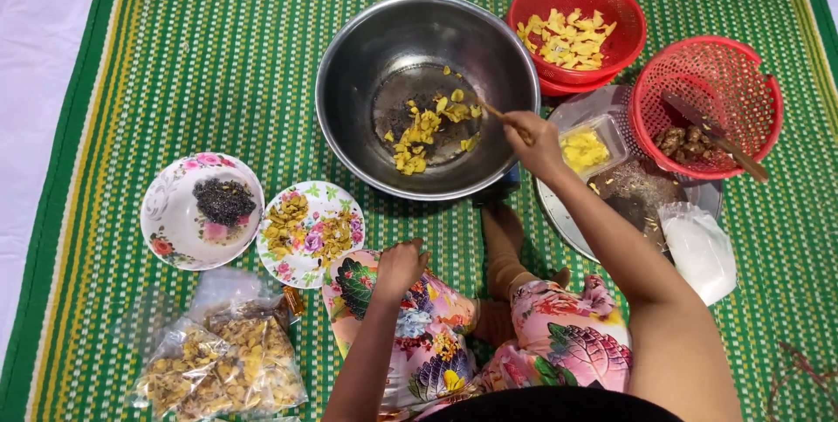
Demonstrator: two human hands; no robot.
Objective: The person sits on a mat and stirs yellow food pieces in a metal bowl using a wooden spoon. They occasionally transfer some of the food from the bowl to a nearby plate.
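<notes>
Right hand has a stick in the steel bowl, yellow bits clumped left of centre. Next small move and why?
Probably a short sweep of the wooden stick leftward through the yellow pieces. The right hand holds the stick over the rim of the steel bowl, with its tip beside the scattered pile. The left hand rests on the knee, so the bowl is unsteadied; a gentle stroke seems wise.

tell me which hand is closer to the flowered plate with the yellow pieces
Left. The left hand rests on the knee just right of the flowered plate, nearly beside its rim. The right hand is far up-right, holding a wooden stick over the steel bowl.
</notes>
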